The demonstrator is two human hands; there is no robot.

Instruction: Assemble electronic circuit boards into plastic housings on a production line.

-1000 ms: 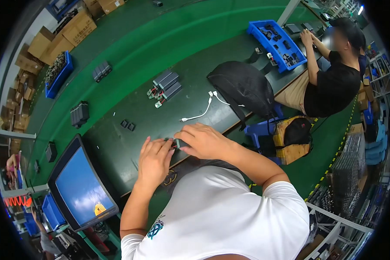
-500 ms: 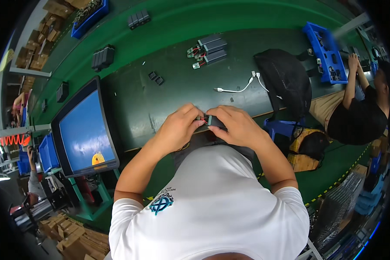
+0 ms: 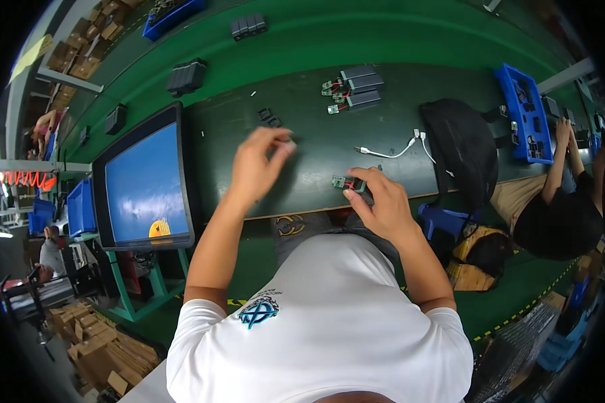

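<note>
Showing a green circuit board (image 3: 339, 182) and red wires, a dark module (image 3: 357, 185) sat just right of the frame's centre, pinched in the right hand (image 3: 386, 201). Two small black caps (image 3: 273, 122) lay beyond the left hand (image 3: 257, 164), similar modules (image 3: 364, 83) above centre, a white cable (image 3: 390, 154) and black bag (image 3: 465, 158) farther right. Fingers hid most of the module's body; the left hand's narrow grasp was blurred, its contents impossible to tell.

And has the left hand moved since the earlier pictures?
Yes: the left hand has moved away from the near edge of the table, toward the two small black parts lying there.
</note>
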